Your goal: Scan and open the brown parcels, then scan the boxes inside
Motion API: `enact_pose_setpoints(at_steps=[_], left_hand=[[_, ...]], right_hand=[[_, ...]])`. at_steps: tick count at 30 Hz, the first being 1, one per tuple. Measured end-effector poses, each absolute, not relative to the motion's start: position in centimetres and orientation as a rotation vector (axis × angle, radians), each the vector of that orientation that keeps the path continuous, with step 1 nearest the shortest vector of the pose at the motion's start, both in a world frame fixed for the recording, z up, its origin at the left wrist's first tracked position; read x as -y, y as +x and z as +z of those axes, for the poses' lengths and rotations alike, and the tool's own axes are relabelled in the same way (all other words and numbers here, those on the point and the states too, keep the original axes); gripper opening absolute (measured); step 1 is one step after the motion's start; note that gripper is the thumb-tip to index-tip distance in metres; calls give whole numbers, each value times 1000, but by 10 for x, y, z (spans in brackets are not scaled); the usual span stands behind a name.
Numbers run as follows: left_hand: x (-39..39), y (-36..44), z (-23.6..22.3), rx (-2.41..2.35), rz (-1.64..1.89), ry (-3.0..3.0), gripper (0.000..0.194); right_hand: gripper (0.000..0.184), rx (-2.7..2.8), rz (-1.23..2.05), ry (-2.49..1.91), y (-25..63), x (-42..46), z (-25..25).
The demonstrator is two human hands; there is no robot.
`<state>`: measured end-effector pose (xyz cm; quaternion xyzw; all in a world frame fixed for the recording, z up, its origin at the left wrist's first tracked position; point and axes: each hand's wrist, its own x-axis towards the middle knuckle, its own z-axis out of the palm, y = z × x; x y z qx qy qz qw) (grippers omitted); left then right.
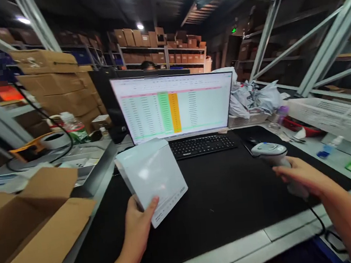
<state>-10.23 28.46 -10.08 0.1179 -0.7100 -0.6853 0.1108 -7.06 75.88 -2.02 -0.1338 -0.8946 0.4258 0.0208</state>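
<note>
White box [151, 180] gripped in left hand [139, 224], lifted; right hand [302, 175] clasps scanner [273, 154], not yet aimed at box; scan pending.

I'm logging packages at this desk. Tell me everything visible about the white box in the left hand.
The white box is flat and squarish, glossy like coated card, with small print along its lower edge. It looks closed and is tilted, raised above the black mat before the monitor. The left hand grips its lower corner, thumb on the face.
</note>
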Motion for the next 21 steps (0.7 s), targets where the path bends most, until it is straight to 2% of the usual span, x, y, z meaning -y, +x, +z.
enact_pose_setpoints(at_steps=[3,5,7,16,18,21], left_hand=[[-285,-99,-102,2095,-1941,369,76],[-286,-96,-101,2096,-1944,373,76],[-287,-92,-101,2092,-1971,359,76],[-290,-86,-90,2066,-2124,320,75],[-290,-86,-89,2101,-2115,329,75],[-291,-86,-90,2188,-2044,295,74]], right_hand=[[21,2920,1504,81,-58,-679,-9],[19,3019,1448,369,-49,-635,-3],[19,3100,1364,462,-44,-609,-1],[21,3145,1308,433,-43,-608,-3],[32,3109,1304,275,-50,-633,-9],[61,3002,1123,-233,-74,-709,-28]])
